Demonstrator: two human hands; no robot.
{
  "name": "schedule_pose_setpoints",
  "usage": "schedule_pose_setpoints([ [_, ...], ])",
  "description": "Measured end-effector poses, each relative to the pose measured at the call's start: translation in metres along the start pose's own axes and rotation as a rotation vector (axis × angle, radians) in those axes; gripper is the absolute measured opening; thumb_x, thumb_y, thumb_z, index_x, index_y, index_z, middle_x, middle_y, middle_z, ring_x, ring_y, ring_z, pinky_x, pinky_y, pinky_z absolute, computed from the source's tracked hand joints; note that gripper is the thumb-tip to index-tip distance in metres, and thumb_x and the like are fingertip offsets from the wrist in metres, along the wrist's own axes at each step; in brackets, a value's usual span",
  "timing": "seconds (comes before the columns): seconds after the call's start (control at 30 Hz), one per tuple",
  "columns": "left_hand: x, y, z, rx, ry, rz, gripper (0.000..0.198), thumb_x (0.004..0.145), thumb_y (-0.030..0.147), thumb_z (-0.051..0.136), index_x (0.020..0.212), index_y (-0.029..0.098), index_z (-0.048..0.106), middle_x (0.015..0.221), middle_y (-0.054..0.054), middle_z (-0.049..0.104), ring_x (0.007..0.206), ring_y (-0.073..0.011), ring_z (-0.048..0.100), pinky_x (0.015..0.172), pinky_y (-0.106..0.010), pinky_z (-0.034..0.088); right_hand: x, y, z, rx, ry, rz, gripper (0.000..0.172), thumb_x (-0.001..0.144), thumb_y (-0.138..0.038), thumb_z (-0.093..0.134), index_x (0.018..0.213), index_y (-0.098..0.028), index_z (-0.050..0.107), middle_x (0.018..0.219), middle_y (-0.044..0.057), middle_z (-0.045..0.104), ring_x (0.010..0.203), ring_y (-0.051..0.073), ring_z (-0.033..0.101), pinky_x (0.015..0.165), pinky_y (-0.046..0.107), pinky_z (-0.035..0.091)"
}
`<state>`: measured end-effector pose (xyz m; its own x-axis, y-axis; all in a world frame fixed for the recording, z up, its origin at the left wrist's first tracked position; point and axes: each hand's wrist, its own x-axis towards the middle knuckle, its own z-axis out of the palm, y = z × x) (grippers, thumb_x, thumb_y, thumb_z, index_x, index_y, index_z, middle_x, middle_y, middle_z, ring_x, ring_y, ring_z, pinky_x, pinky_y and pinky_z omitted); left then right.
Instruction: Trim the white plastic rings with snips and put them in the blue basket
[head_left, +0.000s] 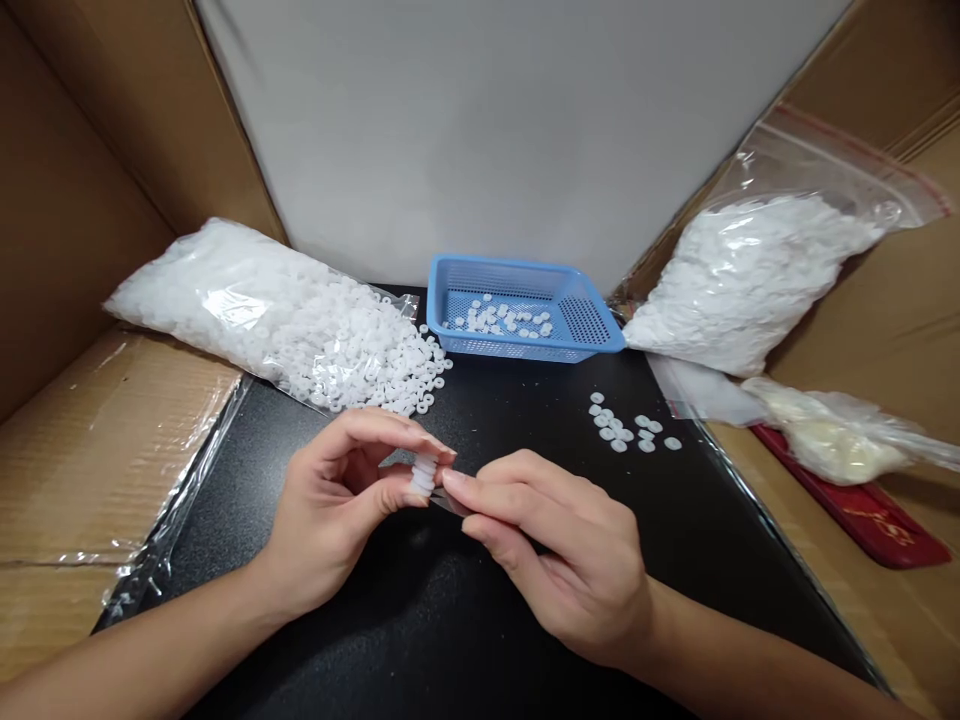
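Note:
Between the thumb and fingers of my left hand (322, 520) is a short stack of white plastic washers (424, 474), gripped by its two ends. My right hand (574, 550) is closed, its thumb and index finger pinching a thin, flat, dark strip (452, 503) that looks like a blade. The strip's tip reaches the right side of the stack; whether it goes between the washers I cannot tell. Beyond my right hand, several loose washers (646, 434) lie on the black tabletop (517, 400).
A blue plastic basket (517, 350) with washers in it stands at the back. An opened clear bag (225, 290) spills washers at left. On the right are a large bag of white pieces (750, 270), a small bag of yellowish material (832, 440) and a red flat object (862, 520). Cardboard walls flank the table.

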<state>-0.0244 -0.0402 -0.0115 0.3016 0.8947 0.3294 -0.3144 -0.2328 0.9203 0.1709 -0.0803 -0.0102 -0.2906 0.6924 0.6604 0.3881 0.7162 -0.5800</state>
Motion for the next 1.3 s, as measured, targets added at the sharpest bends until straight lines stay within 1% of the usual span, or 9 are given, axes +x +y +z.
schedule_pose_setpoints([
  [0.23, -0.002, -0.004, -0.001, -0.065, 0.043, -0.086, 0.031, 0.082, 0.006, 0.079, 0.105, 0.027, 0.076, 0.096, 0.001, 0.079, 0.093, -0.0128, 0.075, 0.087, -0.019, 0.061, 0.005, 0.002, 0.001, -0.084, -0.103, -0.118, 0.044, 0.106, -0.04, 0.045, 0.125, -0.005, 0.063, 0.07, 0.003, 0.063, 0.058, 0.013, 0.058, 0.052, 0.025, 0.048],
  [0.4, 0.001, -0.007, 0.001, -0.293, 0.045, -0.255, 0.035, 0.079, 0.001, 0.08, 0.104, 0.024, 0.076, 0.093, 0.0, 0.079, 0.088, -0.0125, 0.076, 0.085, -0.021, 0.063, 0.008, 0.007, -0.006, -0.182, 0.022, 0.011, 0.027, 0.099, -0.021, 0.061, 0.072, -0.018, 0.06, 0.057, -0.005, 0.052, 0.047, 0.008, 0.047, 0.046, 0.023, 0.039],
  [0.5, 0.003, -0.005, 0.002, -0.391, 0.048, -0.354, 0.037, 0.08, -0.001, 0.078, 0.108, 0.023, 0.074, 0.093, 0.0, 0.079, 0.087, -0.0124, 0.076, 0.085, -0.021, 0.063, 0.008, 0.011, -0.009, -0.165, 0.068, 0.065, 0.015, 0.097, -0.009, 0.055, 0.09, -0.017, 0.066, 0.071, 0.0, 0.06, 0.06, 0.011, 0.058, 0.054, 0.022, 0.048],
  [0.63, 0.003, -0.003, 0.001, -0.496, 0.004, -0.454, 0.042, 0.08, 0.0, 0.079, 0.114, 0.024, 0.073, 0.094, 0.0, 0.078, 0.087, -0.0131, 0.077, 0.085, -0.021, 0.063, 0.008, 0.013, -0.006, -0.068, 0.065, 0.074, 0.025, 0.094, -0.007, 0.058, 0.112, -0.022, 0.07, 0.092, 0.004, 0.063, 0.079, 0.015, 0.065, 0.065, 0.026, 0.057],
  [0.83, 0.003, -0.004, 0.002, -0.502, -0.006, -0.457, 0.042, 0.079, -0.002, 0.078, 0.112, 0.023, 0.074, 0.092, 0.0, 0.079, 0.085, -0.0137, 0.079, 0.084, -0.02, 0.062, 0.004, 0.013, -0.006, -0.024, 0.045, 0.106, 0.032, 0.1, -0.032, 0.06, 0.126, -0.015, 0.069, 0.093, 0.006, 0.061, 0.077, 0.016, 0.063, 0.063, 0.026, 0.057],
  [1.1, 0.003, -0.001, 0.004, -0.401, 0.095, -0.394, 0.041, 0.075, 0.0, 0.083, 0.107, 0.024, 0.076, 0.091, 0.0, 0.08, 0.084, -0.0133, 0.079, 0.078, -0.016, 0.062, 0.006, 0.01, -0.005, -0.041, -0.053, 0.104, 0.038, 0.098, -0.016, 0.057, 0.135, -0.021, 0.061, 0.083, 0.0, 0.064, 0.064, 0.012, 0.058, 0.057, 0.023, 0.051],
  [1.17, 0.003, -0.002, 0.004, -0.344, 0.102, -0.342, 0.04, 0.073, 0.0, 0.084, 0.106, 0.023, 0.077, 0.09, -0.001, 0.081, 0.086, -0.015, 0.079, 0.08, -0.019, 0.063, 0.007, 0.011, -0.005, -0.077, -0.129, -0.002, 0.028, 0.1, -0.015, 0.054, 0.125, -0.018, 0.066, 0.072, -0.002, 0.062, 0.056, 0.011, 0.054, 0.053, 0.024, 0.045],
  [1.23, 0.003, -0.002, 0.004, -0.304, 0.092, -0.317, 0.04, 0.072, 0.0, 0.085, 0.104, 0.023, 0.077, 0.09, -0.003, 0.081, 0.09, -0.0178, 0.079, 0.082, -0.021, 0.063, 0.008, 0.012, -0.006, -0.18, -0.112, -0.081, 0.015, 0.1, -0.021, 0.058, 0.093, -0.016, 0.07, 0.059, -0.004, 0.054, 0.049, 0.01, 0.047, 0.049, 0.026, 0.037],
  [1.3, 0.004, -0.001, 0.005, -0.303, 0.069, -0.316, 0.043, 0.071, -0.001, 0.086, 0.105, 0.023, 0.077, 0.089, -0.003, 0.081, 0.089, -0.0188, 0.08, 0.082, -0.022, 0.064, 0.01, 0.013, -0.009, -0.263, -0.011, -0.052, 0.037, 0.099, -0.023, 0.06, 0.063, -0.02, 0.055, 0.053, -0.005, 0.043, 0.046, 0.009, 0.039, 0.045, 0.027, 0.029],
])
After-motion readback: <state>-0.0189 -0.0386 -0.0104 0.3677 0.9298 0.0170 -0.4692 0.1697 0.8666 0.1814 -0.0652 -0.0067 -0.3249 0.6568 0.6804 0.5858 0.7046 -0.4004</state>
